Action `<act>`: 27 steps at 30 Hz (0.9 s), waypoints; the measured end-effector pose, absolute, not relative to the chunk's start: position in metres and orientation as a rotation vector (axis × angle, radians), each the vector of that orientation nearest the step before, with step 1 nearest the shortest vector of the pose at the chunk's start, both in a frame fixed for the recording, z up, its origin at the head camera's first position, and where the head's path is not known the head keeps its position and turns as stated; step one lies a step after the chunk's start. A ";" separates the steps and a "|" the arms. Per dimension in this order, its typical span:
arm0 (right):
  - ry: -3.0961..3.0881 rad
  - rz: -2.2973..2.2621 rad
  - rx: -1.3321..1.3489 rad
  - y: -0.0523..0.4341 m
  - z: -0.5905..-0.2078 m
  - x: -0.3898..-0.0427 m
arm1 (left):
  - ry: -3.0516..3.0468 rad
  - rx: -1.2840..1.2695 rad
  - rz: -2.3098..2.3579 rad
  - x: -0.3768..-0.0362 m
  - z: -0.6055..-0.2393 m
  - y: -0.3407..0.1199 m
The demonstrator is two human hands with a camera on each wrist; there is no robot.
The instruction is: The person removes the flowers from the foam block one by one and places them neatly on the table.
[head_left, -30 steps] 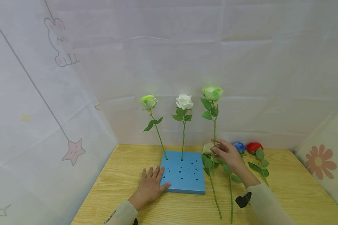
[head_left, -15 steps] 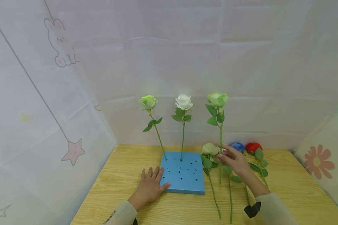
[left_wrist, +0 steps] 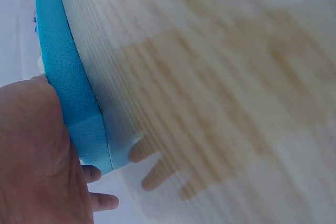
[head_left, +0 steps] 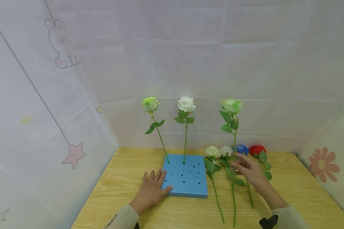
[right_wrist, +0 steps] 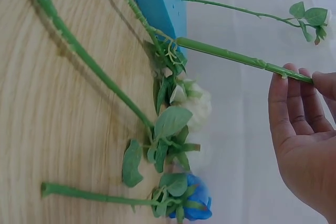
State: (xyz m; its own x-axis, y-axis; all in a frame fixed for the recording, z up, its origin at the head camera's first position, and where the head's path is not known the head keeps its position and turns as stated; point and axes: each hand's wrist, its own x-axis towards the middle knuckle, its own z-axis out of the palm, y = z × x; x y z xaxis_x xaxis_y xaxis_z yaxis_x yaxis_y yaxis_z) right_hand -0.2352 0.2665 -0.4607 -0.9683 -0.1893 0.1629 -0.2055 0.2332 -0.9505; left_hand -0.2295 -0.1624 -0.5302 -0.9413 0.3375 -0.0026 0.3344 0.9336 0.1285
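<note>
- A white rose [head_left: 186,103] and a pale green rose [head_left: 150,103] stand upright at the back of the scene.
- A blue rose [head_left: 242,149] and a red rose [head_left: 257,149] lie on the wooden bench [head_left: 298,190], side by side near the rear wall.
- White sheets printed with a rabbit [head_left: 60,44], a pink star [head_left: 74,154] and a flower [head_left: 321,163] enclose the bench.

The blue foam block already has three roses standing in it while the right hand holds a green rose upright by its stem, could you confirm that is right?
Not quite: the blue foam block has two roses standing in it, a green rose and a white rose, as the head view shows. The rest holds: the right hand holds a third rose, green, upright by its stem.
</note>
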 end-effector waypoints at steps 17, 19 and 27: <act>-2.504 1.930 0.300 0.311 -0.466 -0.211 | 3.064 0.543 0.201 -0.228 -0.529 -0.162; -2.503 1.923 0.297 0.317 -0.466 -0.208 | 3.063 0.541 0.198 -0.228 -0.528 -0.162; -2.548 1.897 0.306 0.346 -0.464 -0.197 | 3.075 0.528 0.184 -0.227 -0.529 -0.162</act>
